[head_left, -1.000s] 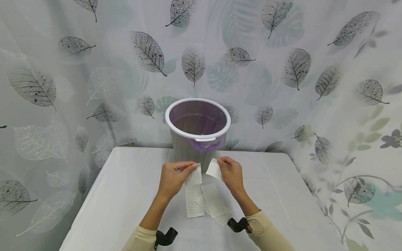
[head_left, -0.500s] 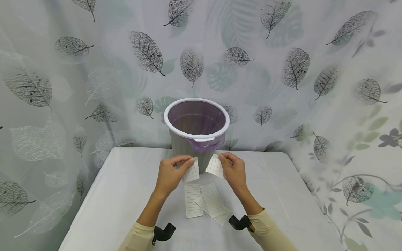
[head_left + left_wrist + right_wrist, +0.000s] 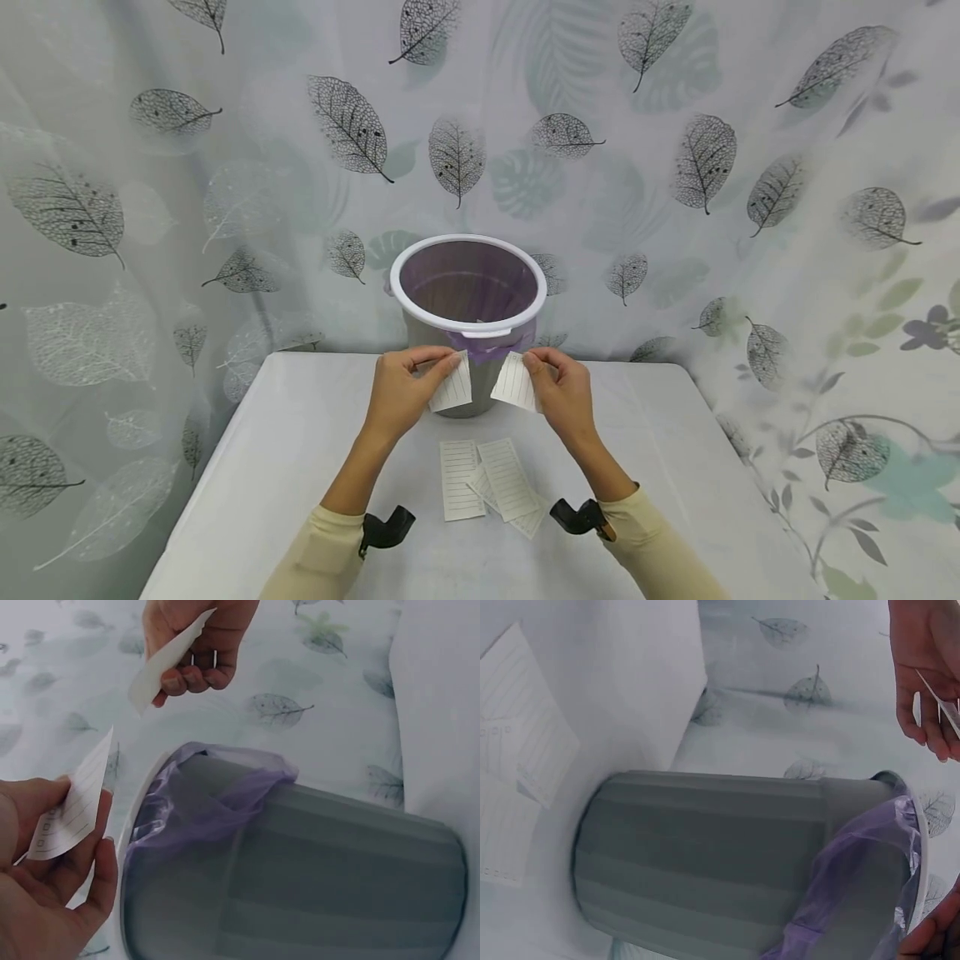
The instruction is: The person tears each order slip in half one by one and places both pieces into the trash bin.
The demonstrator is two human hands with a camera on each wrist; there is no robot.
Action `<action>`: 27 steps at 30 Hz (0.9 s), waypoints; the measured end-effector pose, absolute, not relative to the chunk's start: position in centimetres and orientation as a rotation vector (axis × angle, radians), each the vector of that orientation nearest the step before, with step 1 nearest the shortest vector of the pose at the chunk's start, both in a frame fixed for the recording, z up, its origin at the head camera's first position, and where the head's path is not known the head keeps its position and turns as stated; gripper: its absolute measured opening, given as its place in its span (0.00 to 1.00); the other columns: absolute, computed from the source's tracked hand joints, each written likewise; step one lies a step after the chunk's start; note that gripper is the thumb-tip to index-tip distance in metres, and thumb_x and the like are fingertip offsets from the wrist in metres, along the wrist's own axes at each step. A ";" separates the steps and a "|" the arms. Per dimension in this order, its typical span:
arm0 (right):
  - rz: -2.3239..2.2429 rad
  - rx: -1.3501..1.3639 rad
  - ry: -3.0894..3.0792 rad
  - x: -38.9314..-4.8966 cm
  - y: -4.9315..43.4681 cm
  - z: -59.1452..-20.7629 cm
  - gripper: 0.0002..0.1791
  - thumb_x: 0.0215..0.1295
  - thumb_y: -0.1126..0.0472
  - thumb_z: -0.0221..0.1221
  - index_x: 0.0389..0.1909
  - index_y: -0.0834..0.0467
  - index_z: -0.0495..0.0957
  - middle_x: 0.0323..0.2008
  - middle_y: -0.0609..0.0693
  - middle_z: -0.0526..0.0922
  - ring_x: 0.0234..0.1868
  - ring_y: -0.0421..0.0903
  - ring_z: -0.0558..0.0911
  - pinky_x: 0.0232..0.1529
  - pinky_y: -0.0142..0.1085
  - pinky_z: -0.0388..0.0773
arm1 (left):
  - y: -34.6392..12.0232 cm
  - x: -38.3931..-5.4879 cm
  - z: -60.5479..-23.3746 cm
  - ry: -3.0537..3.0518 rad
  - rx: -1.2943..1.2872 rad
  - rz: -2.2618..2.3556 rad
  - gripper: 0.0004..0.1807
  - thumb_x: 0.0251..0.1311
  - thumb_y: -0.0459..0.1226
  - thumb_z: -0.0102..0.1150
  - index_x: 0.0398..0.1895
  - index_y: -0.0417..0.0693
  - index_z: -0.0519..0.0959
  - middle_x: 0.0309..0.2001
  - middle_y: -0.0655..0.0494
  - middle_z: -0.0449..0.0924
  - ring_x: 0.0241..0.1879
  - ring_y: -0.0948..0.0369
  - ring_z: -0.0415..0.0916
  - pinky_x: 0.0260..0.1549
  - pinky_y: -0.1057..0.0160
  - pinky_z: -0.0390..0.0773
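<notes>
head: bright, diffuse light; faint soft shadows on white tablecloth (image 3: 675,454); paper slips (image 3: 508,479) slightly soft; edges stretched | left wrist: dimmer, cool-toned; leaf-print curtain (image 3: 75,686) hazy upper left | right wrist: dim, bluish

Head view looks forward-down; 2 nearer wrist views share the bin (image 3: 337,877).

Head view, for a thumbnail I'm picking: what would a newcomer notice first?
Likely the grey bin with its white rim and purple liner at the far end of the table. In front of it, the left hand and right hand each pinch lined paper. Behind hangs a leaf-printed backdrop.
</notes>
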State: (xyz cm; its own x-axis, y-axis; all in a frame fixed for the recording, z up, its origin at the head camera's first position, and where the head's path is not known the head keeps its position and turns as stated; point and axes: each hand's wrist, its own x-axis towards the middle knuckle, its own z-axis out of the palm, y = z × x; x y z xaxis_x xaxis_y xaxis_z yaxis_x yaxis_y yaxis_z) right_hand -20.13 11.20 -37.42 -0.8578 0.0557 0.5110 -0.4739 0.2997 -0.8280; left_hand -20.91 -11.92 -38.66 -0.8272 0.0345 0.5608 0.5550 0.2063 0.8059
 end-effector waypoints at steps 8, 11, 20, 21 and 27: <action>1.536 0.404 -2.166 -22.4 11.5 -36.8 0.07 0.73 0.70 0.62 0.38 0.72 0.85 0.33 0.63 0.86 0.28 0.47 0.78 0.24 0.27 0.72 | -12.4 -22.4 -36.9 -2.098 -0.515 -1.673 0.09 0.65 0.35 0.73 0.43 0.38 0.90 0.40 0.50 0.90 0.44 0.53 0.86 0.37 0.67 0.82; 1.518 0.394 -2.177 -23.9 12.0 -37.1 0.07 0.73 0.69 0.63 0.39 0.71 0.86 0.35 0.63 0.86 0.30 0.48 0.78 0.25 0.27 0.72 | -12.5 -23.1 -35.9 -2.077 -0.532 -1.699 0.09 0.65 0.35 0.72 0.42 0.37 0.90 0.39 0.47 0.89 0.39 0.53 0.86 0.31 0.70 0.80; 1.469 0.549 -2.119 -27.4 12.2 -34.8 0.11 0.74 0.61 0.64 0.38 0.66 0.87 0.36 0.58 0.88 0.29 0.48 0.81 0.25 0.28 0.76 | -12.7 -26.4 -33.3 -2.100 -0.570 -1.626 0.09 0.67 0.38 0.72 0.40 0.40 0.91 0.38 0.51 0.90 0.23 0.63 0.74 0.20 0.69 0.70; 1.449 0.562 -2.118 -27.8 12.1 -34.4 0.12 0.75 0.60 0.64 0.38 0.66 0.87 0.36 0.57 0.88 0.29 0.48 0.82 0.25 0.28 0.77 | -12.8 -26.8 -33.0 -2.107 -0.566 -1.609 0.09 0.67 0.38 0.72 0.40 0.41 0.91 0.38 0.52 0.90 0.23 0.64 0.73 0.20 0.69 0.70; 1.347 0.611 -2.150 -29.8 11.6 -32.6 0.12 0.75 0.59 0.64 0.39 0.65 0.88 0.37 0.56 0.88 0.35 0.49 0.84 0.29 0.31 0.79 | -13.4 -29.3 -31.6 -2.138 -0.537 -1.563 0.09 0.65 0.38 0.72 0.39 0.40 0.91 0.37 0.53 0.90 0.34 0.63 0.79 0.28 0.68 0.75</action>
